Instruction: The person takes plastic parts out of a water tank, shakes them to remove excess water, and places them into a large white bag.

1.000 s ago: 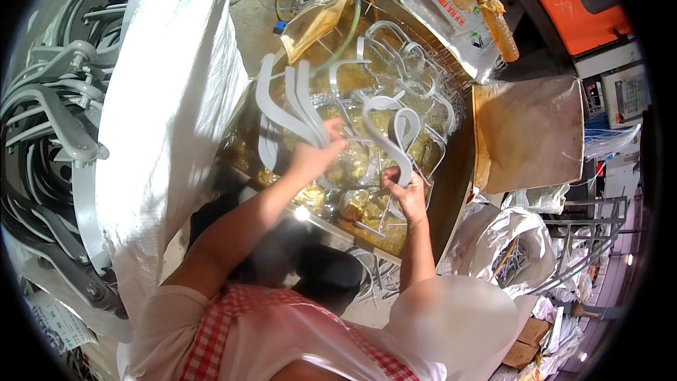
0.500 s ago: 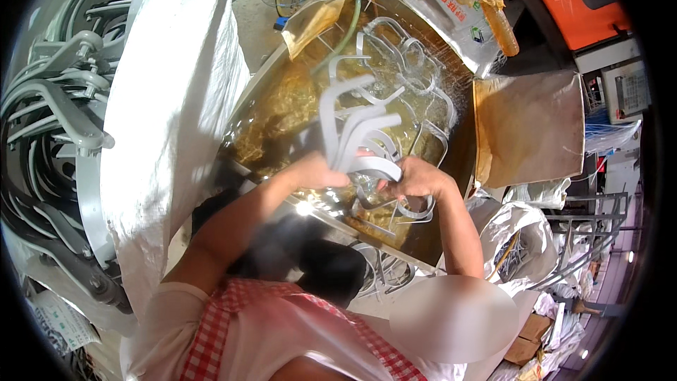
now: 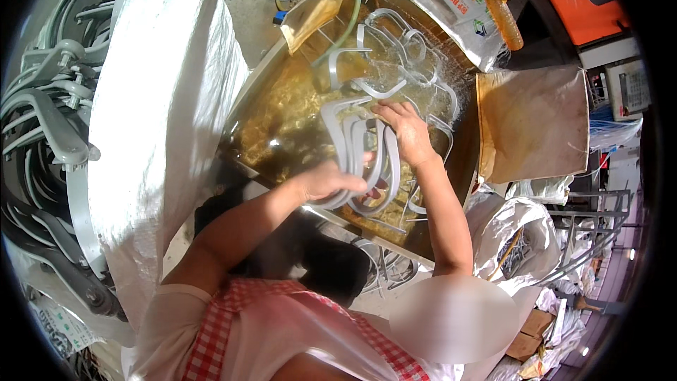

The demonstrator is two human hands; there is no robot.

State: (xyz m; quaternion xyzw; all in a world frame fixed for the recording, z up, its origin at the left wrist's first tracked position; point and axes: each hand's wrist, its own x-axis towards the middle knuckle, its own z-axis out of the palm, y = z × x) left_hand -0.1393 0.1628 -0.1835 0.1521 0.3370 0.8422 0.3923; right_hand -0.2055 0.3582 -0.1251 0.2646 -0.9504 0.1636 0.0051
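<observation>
Several curved, flat grey strips (image 3: 341,130), bent like hooks, are bunched together above a water-filled tank (image 3: 457,169). My left hand (image 3: 335,178) is closed round the lower part of the bunch, thumb in front. At the strips' upper ends is my right hand (image 3: 407,130), its fingers curled over the tips; its palm is hidden. More bent strips (image 3: 377,88) lie in the rippling, yellowish water beyond my hands, some overlapping. The lower bends of the held strips hang near the tank's near edge.
A tall white woven sack (image 3: 166,99) stands left of the tank, with grey metal arms (image 3: 53,120) beyond it. A brown board (image 3: 532,127) rises at the tank's right. A green hose (image 3: 352,17) enters at the far side. Lower right sits an open white sack (image 3: 486,222).
My right hand has moved up from the bunch's lower side to its upper ends. The held strips have turned more upright and shifted slightly lower.
</observation>
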